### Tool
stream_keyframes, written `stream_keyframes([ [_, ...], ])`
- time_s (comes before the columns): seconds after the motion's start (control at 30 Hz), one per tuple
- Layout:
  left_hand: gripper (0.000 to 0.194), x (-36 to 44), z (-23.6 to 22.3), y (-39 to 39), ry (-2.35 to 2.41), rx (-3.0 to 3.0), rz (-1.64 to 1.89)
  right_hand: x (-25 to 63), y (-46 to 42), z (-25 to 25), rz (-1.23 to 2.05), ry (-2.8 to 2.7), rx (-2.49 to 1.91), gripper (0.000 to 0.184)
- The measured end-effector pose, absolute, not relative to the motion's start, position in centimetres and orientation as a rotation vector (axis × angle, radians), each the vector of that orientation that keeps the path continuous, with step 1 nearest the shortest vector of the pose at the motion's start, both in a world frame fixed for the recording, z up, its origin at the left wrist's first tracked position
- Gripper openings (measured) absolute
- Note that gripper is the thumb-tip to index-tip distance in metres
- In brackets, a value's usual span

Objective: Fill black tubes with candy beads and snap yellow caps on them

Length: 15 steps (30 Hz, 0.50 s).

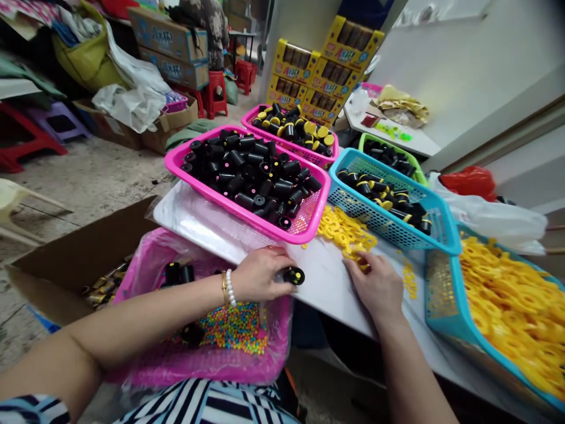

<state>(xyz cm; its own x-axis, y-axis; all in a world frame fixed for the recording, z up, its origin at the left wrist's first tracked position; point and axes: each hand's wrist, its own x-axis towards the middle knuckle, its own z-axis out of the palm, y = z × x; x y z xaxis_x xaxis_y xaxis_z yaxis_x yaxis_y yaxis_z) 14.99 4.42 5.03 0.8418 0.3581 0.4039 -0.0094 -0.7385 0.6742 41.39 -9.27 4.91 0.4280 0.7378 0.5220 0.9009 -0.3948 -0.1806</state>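
Observation:
My left hand point(265, 274), wearing a white bead bracelet and a gold bangle, is closed around a small black plastic cylinder point(293, 275). The cylinder's end, with a yellow dot in its centre, points to the right. My right hand point(377, 282) rests at the near edge of a pile of yellow plastic rings point(342, 227) on the white tabletop point(320, 288). Its thumb and fingers pinch at a yellow ring point(364, 267), mostly covered by the fingers. Below my left forearm, a plastic-lined pink basket point(276, 353) contains small coloured balls point(238, 330) and a few black cylinders.
A pink basket point(304, 235) heaped with black cylinders stands ahead. Behind it is another pink basket point(247, 122) with yellow-capped cylinders. To the right are a blue basket point(384, 218) and a bin of yellow rings point(516, 318). An open cardboard box point(57, 265) lies at left.

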Motion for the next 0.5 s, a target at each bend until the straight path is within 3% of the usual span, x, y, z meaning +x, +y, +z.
stream_keyframes([
  [0.23, 0.030, 15.1, 4.7, 4.2, 0.274, 2.330, 0.708, 39.8, -9.8, 4.8, -0.533, -1.607, -2.177, 0.025],
  [0.5, 0.029, 15.1, 4.8, 4.1, 0.279, 2.346, 0.704, 38.9, -9.1, 6.7, -0.305, -1.505, -1.961, 0.019],
])
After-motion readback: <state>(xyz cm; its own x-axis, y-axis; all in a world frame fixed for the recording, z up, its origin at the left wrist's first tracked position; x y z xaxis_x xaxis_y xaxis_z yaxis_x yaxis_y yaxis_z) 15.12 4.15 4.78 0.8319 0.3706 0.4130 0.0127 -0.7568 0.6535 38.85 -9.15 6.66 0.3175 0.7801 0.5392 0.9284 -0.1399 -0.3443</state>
